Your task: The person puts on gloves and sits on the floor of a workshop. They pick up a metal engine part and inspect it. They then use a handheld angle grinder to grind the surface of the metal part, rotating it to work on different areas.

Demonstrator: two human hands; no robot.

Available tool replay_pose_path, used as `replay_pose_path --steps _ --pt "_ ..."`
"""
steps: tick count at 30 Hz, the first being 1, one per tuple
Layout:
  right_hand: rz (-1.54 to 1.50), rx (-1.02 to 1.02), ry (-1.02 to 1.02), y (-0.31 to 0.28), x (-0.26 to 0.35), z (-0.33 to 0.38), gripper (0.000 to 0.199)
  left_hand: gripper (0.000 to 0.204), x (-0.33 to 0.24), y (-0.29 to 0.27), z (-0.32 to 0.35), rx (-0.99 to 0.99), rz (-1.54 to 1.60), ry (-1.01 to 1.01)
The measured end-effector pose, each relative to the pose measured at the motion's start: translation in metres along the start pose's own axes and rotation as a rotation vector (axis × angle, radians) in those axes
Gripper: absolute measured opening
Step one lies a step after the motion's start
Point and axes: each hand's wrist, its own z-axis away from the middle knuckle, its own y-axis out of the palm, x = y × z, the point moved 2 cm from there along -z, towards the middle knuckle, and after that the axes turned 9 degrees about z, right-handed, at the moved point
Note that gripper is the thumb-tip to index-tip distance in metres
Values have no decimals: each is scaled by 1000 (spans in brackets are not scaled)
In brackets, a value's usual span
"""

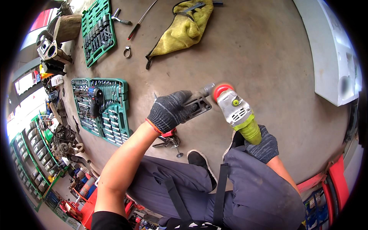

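My left hand [168,110], in a dark knit glove with a red cuff, grips a dark metal bracket [199,103] and holds it above the concrete floor. My right hand [262,147], gloved the same way, holds a yellow-green and grey angle grinder [239,115]. The grinder's red guard and spinning disc [221,91] meet the far end of the bracket. My knees in dark trousers and a black shoe [199,159] fill the lower middle.
Two open green socket and tool cases [100,109] [97,30] lie on the floor at left, one holding a cordless drill. A yellow cloth [184,28], a hose clamp, a ratchet and a screwdriver lie at top. A clamp tool [168,142] lies under my left arm. A white panel [337,53] stands at right.
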Motion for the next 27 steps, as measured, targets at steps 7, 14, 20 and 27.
replay_pose_path --steps 7,14,20,27 --pt "56 -24 -36 -2 -5 -6 53 39 -12 5 7 -47 -365 275" --pt "25 -79 -82 -2 -2 -3 51 40 -13 15 6 -69 -563 511" --pt "11 -50 -71 -3 -6 -12 52 41 -10 12 14 -128 -570 527" --pt "-7 -38 -59 -3 -11 -9 54 42 -5 10 3 -86 -457 344"
